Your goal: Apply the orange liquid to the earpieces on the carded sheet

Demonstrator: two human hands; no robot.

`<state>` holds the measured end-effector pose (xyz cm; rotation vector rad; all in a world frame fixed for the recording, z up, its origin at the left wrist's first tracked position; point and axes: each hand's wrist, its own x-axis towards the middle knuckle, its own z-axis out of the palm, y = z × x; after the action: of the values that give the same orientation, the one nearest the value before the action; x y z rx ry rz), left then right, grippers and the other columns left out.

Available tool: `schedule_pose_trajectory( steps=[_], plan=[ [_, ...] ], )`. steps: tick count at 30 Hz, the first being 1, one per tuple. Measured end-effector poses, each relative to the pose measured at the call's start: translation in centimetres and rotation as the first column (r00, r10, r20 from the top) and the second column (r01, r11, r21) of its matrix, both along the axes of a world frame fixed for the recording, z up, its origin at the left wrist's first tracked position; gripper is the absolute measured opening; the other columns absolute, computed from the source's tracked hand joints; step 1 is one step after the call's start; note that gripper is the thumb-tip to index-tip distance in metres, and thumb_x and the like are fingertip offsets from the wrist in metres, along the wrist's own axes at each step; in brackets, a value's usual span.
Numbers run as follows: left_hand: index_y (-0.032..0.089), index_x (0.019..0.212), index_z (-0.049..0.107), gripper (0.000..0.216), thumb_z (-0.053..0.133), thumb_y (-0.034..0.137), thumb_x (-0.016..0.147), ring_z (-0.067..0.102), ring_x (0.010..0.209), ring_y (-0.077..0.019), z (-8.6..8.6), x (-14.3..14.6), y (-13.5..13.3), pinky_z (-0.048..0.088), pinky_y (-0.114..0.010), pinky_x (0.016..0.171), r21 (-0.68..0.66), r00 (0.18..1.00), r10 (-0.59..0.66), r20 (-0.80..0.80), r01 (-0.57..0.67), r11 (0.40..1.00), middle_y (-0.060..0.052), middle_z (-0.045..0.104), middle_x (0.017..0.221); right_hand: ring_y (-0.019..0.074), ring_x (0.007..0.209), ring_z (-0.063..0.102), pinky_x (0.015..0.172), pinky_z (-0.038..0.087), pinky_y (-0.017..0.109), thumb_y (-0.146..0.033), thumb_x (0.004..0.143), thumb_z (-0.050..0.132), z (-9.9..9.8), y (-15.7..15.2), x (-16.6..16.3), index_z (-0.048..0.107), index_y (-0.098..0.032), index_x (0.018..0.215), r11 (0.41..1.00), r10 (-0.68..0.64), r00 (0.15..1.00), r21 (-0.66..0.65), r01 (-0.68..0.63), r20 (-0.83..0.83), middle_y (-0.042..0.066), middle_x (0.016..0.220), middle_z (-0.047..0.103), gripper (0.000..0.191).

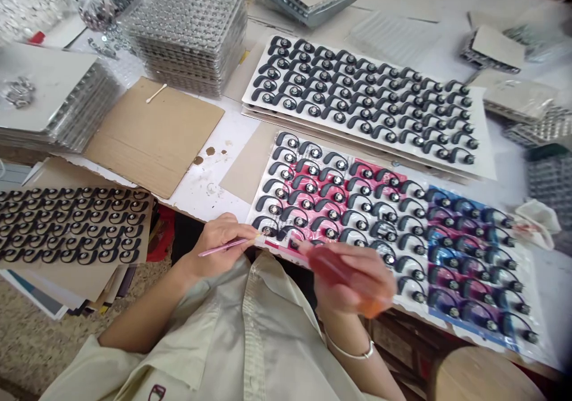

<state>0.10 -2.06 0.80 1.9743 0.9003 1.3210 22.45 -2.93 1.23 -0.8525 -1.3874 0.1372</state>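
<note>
My left hand (218,239) is closed on a thin pink stick (222,248) at the near left corner of a plastic-covered sheet (351,234) with pink, white and blue print. Rows of dark curved pieces (308,201), each with a shiny round stone at one end, lie on this sheet. Closed around a translucent red squeeze bottle (330,265) with an orange end, my right hand (357,276) is above the sheet's near edge. Its tip points left, close to the nearest row of pieces. Motion blurs the bottle and this hand.
Behind lies a white board (485,133) with more dark curved pieces. A brown cardboard square (154,133) bears a cotton swab (156,93). Clear trays (183,31) are stacked at the back left. Another filled board (74,225) sits at lower left, and a round stool (485,377) stands at lower right.
</note>
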Motion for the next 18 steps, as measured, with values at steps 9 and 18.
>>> schedule_pose_trajectory(
  steps=[9,18],
  plan=[
    [0.016,0.098,0.058,0.021,0.062,0.004,0.082,0.068,0.074,-0.0153,1.2,3.0,-1.8,0.049,-0.032,0.07,0.214,0.991,0.052,-0.125,-0.024,0.977,-0.008,0.073,0.092,0.0131,0.066,0.063,0.037,0.04,0.019,-0.044,0.084,0.051,2.3,0.9,4.8,0.056,-0.024,0.099,0.903,-0.003,0.83,-0.358,-0.237,-0.558,0.002,0.09,0.055,0.025],
    [0.015,0.094,0.059,0.016,0.055,0.003,0.085,0.067,0.072,-0.0163,0.6,5.2,-2.4,0.046,-0.032,0.065,0.312,0.935,0.091,-0.341,0.021,0.95,-0.01,0.073,0.093,0.0179,0.073,0.057,0.063,0.051,0.035,-0.058,0.072,0.064,0.8,1.5,3.3,0.058,-0.02,0.085,0.98,-0.036,0.945,-0.199,-0.031,-0.325,0.003,0.078,0.054,0.04]
  ],
)
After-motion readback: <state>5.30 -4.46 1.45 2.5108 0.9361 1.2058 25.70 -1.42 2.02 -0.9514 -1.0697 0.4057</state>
